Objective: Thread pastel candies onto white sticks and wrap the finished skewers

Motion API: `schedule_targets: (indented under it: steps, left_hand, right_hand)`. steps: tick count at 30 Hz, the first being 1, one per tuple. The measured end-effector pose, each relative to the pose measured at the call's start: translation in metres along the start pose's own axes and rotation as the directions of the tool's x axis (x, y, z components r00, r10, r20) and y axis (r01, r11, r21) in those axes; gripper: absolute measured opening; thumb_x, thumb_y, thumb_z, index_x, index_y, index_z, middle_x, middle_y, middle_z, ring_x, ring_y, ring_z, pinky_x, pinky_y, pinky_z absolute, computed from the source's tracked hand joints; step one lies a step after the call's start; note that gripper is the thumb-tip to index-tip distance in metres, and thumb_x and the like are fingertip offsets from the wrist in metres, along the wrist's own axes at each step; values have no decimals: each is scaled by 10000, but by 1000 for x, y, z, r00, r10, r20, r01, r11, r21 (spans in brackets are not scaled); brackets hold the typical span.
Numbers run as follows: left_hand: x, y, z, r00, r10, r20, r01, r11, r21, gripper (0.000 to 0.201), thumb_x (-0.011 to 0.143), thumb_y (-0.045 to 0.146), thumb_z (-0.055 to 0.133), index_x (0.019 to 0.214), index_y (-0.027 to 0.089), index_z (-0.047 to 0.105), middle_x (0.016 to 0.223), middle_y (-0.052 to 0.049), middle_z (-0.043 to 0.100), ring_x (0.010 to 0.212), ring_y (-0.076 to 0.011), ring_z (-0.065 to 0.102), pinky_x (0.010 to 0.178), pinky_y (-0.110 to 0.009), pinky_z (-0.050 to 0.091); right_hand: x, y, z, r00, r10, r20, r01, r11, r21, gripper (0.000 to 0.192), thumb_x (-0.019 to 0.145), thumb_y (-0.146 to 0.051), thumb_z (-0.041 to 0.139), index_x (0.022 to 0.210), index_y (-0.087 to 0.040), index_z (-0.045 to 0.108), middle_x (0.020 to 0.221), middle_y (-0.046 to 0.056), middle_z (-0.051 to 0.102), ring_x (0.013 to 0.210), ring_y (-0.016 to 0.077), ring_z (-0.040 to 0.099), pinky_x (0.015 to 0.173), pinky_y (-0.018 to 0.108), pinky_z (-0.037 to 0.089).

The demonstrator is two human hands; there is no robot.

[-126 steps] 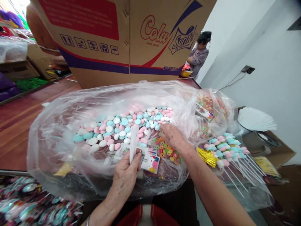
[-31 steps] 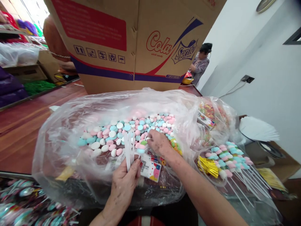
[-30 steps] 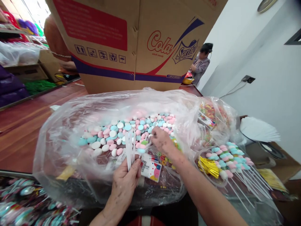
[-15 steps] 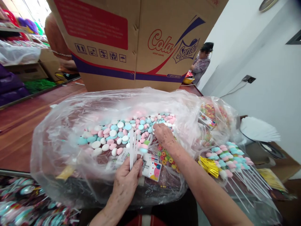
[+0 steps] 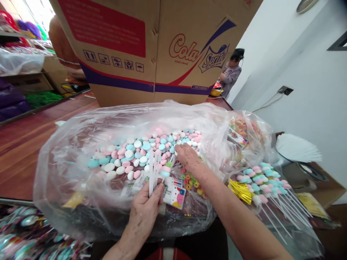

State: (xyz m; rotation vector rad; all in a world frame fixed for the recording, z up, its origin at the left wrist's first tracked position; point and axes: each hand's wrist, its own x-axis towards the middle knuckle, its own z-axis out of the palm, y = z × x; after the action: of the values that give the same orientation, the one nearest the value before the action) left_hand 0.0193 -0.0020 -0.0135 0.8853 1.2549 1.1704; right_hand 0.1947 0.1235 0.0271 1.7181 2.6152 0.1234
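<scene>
Several thin white sticks (image 5: 153,173) stand upright, fanned slightly, in my left hand (image 5: 146,206), whose thumb and fingers are closed around their lower ends. Just beyond, flat round pink, blue and white candies (image 5: 137,153) are spread over a clear plastic sheet (image 5: 62,169). My right hand (image 5: 187,156) rests at the right part of the candies with its fingers bent and drawn together. What its fingertips pinch, if anything, is hidden. Small colourful ring candies (image 5: 189,180) lie beneath my right wrist. Printed cards (image 5: 176,195) are beside my left hand.
A large cardboard box (image 5: 121,36) stands behind the candies. Candies on sticks (image 5: 268,184) lie to the right near gold twist ties (image 5: 240,191). A bag of ring candies (image 5: 241,126) sits behind them. Wrapped sweets (image 5: 24,234) fill the lower left. Other people stand farther back.
The view has shifted very slightly. My left hand still holds the sticks, and my right hand stays at the candies with little visible movement.
</scene>
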Motion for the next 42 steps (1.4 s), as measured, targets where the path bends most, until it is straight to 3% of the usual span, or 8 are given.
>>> schedule_targets:
  steps: [5,8,11,14,17,27,38,42]
  left_hand:
    - [0,2,0,1000,12,-3,-12,1000,6,326,809,477,686,913,171,649,512,79,481,390,-54,281,349,-181,185]
    - [1,4,2,1000,17,-2,-17,1000,19,314,802,476,680,869,170,647,515,76,471,387,-57,278,348,-189,183]
    - [0,6,3,999,24,23,-25,998,60,305,820,477,656,840,173,644,523,74,464,400,-65,287,362,-196,193]
    - [0,6,3,998,39,47,-45,991,125,299,838,473,637,846,174,652,529,68,467,436,-84,318,393,-206,214]
    - [0,6,2,996,65,60,-74,981,178,289,848,464,632,829,176,657,540,59,475,500,-112,384,451,-219,277]
    - [1,7,2,995,78,57,-90,962,257,287,860,458,594,841,180,666,553,55,489,550,-144,422,534,-256,327]
    - [1,6,2,992,110,58,-121,963,240,285,855,451,610,846,174,677,558,52,487,559,-146,431,543,-254,333]
    - [1,2,2,995,82,63,-93,977,191,303,852,462,629,882,169,699,573,51,479,546,-137,408,512,-242,308]
  right_hand:
    - [3,-2,-5,991,127,-39,-120,982,146,278,862,-80,470,1081,-167,618,991,133,682,1042,262,588,852,315,449]
    - [-2,0,-7,957,275,-97,-205,871,446,195,785,-123,537,953,-197,603,862,59,674,873,225,610,756,305,453]
    - [-11,5,-12,922,388,5,-170,391,904,124,723,-238,614,825,-220,544,660,-44,604,597,152,567,586,263,436]
    - [-21,5,-19,920,352,173,-132,-138,982,243,636,-304,701,793,-216,538,606,-59,612,501,135,575,505,254,458]
    - [-28,-2,-25,911,348,219,-103,-324,941,300,563,-272,765,791,-197,584,627,-39,659,545,149,641,526,256,515]
    - [-33,-15,-28,897,385,215,-45,-403,914,262,564,-254,801,792,-177,699,690,-40,674,607,119,651,641,288,593]
    - [-45,-22,-9,959,283,8,18,-88,996,238,793,-358,710,977,-217,766,829,-6,740,725,137,691,736,280,577]
    - [-44,-19,-10,958,287,-13,55,-136,989,205,790,-293,690,974,-223,749,830,-14,733,754,138,689,762,278,579]
